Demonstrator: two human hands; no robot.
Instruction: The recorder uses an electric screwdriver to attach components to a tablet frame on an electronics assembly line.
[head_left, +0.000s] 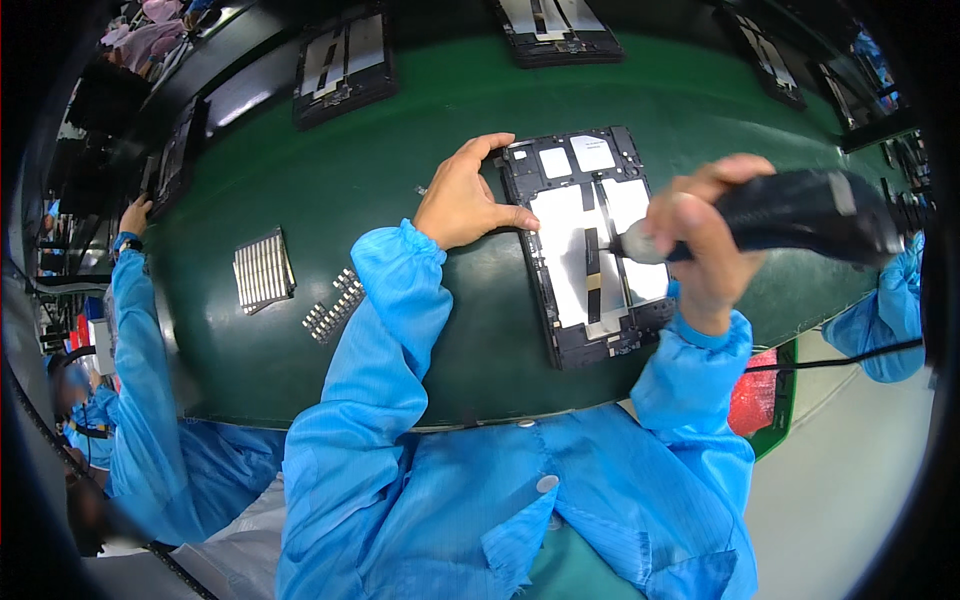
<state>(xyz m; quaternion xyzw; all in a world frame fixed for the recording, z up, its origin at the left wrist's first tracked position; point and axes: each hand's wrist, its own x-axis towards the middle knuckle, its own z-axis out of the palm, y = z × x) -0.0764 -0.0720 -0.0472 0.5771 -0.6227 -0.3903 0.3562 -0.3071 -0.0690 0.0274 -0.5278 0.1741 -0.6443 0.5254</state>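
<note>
An opened tablet (560, 255) lies on the green work surface, its inner side up, with silvery white battery panels and black strips and cables. My left hand (463, 195) grips its left edge, thumb on the rim and a finger stretched to the top left corner. In my right hand (712, 240) is a black electric screwdriver (810, 212), held nearly level over the tablet's right half. Its tip end points left toward the middle of the tablet. Motion blurs the right fingers, and whether the tip touches anything I cannot tell.
Left of my forearm lie a stack of striped metallic strips (264, 272) and a sheet of small parts (334, 305). More opened tablets (345, 65) stand along the far side. A co-worker's sleeve (140, 330) reaches in at left. A green bin (785, 400) with red material sits below right.
</note>
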